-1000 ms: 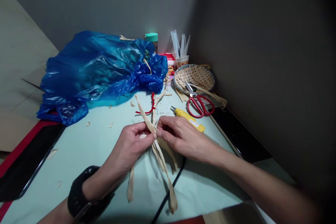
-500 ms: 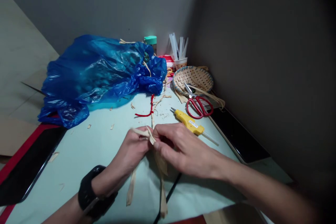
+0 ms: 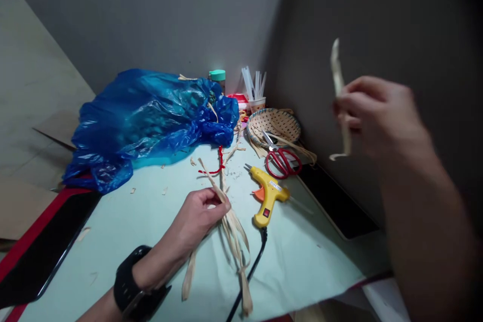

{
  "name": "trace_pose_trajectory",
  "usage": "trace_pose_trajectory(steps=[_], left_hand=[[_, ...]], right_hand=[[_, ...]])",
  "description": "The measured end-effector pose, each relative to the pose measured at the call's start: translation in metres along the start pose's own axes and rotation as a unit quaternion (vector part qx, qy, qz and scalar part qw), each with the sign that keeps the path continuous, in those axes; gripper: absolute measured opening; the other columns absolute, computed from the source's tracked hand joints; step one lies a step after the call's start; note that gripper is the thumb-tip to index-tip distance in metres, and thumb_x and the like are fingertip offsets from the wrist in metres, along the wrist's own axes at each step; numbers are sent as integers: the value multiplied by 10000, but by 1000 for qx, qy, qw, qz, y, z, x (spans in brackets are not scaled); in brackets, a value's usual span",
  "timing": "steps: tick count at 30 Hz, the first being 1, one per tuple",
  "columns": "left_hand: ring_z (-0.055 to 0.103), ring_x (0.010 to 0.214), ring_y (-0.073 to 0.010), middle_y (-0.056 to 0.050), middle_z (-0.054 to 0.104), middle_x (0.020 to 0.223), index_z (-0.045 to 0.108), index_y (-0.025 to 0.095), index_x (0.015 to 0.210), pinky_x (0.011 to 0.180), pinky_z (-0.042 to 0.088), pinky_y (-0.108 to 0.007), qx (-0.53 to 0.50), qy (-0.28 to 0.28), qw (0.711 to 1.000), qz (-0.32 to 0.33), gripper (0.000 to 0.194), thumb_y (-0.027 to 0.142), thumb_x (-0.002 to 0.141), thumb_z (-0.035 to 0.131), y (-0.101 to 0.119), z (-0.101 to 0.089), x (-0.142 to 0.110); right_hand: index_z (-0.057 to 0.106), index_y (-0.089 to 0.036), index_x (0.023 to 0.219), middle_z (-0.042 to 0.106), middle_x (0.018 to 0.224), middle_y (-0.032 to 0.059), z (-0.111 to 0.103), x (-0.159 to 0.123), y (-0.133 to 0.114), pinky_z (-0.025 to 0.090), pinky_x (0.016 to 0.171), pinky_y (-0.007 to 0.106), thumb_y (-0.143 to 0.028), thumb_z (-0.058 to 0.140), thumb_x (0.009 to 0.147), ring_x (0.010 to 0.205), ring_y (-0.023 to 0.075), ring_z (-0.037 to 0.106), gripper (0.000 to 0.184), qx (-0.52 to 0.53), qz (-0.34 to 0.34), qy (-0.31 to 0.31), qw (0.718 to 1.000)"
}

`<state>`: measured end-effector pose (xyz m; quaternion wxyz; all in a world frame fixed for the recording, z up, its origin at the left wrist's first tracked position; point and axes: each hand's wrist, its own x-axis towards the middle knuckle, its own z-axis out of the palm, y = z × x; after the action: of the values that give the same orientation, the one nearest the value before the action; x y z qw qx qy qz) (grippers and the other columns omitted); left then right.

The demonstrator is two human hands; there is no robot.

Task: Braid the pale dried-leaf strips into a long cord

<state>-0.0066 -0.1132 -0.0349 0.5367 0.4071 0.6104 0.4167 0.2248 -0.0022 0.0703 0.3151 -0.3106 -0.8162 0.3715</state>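
My left hand (image 3: 204, 211) is closed in a pinch on a bundle of pale raffia strands (image 3: 236, 236) over the middle of the table. The loose ends trail toward me across the cloth. Beyond the fingers, a twisted length runs up to a red tie (image 3: 220, 161). Raised high at the right, my right hand (image 3: 377, 110) pinches one raffia strip (image 3: 337, 68), its tip pointing up and its lower end curling below the fingers; this hand is slightly blurred.
A yellow glue gun (image 3: 266, 193) with a black cord lies right of the raffia. Behind it are red-handled scissors (image 3: 281, 161), a woven basket (image 3: 273, 126) and a cup of glue sticks (image 3: 257, 104). A blue plastic bag (image 3: 151, 115) fills the back left. Dark flat panels (image 3: 49, 246) flank the table.
My right hand has left the left hand and swung up to the right with a raffia strip. The left hand stays on the bundle, and the glue gun is now fully visible.
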Motion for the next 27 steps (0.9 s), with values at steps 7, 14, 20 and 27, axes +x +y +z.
trace_pose_trajectory(steps=[7,14,20,27], left_hand=[[270,446,-63,79,403,493,663,147,781,454,200,-221,-1,-3,1000,14,164,289,716,713,1,-1,-2],[301,464,-67,54,437,492,603,154,574,451,227,-215,0,25,998,55,132,204,667,683,-4,0,0],[263,441,-56,62,398,504,706,138,906,428,171,-210,-38,-17,999,17,254,348,763,691,-4,-3,-2],[394,435,-62,21,516,553,729,138,921,414,290,-189,-96,7,995,-37,318,358,694,757,-3,-2,-2]], right_hand=[[686,-183,966,643,877,77,47,9,15,405,664,280,-377,615,858,746,172,572,233,-70,-7,13,997],[664,-145,884,596,867,49,131,8,17,365,707,244,-194,500,916,788,134,524,174,-111,-133,-105,979],[571,-146,824,554,733,-15,107,10,18,340,598,214,-321,532,904,641,85,460,197,128,-13,-54,990],[523,-161,703,443,557,-53,103,-29,28,263,461,204,-352,607,837,483,65,371,248,204,204,-173,942]])
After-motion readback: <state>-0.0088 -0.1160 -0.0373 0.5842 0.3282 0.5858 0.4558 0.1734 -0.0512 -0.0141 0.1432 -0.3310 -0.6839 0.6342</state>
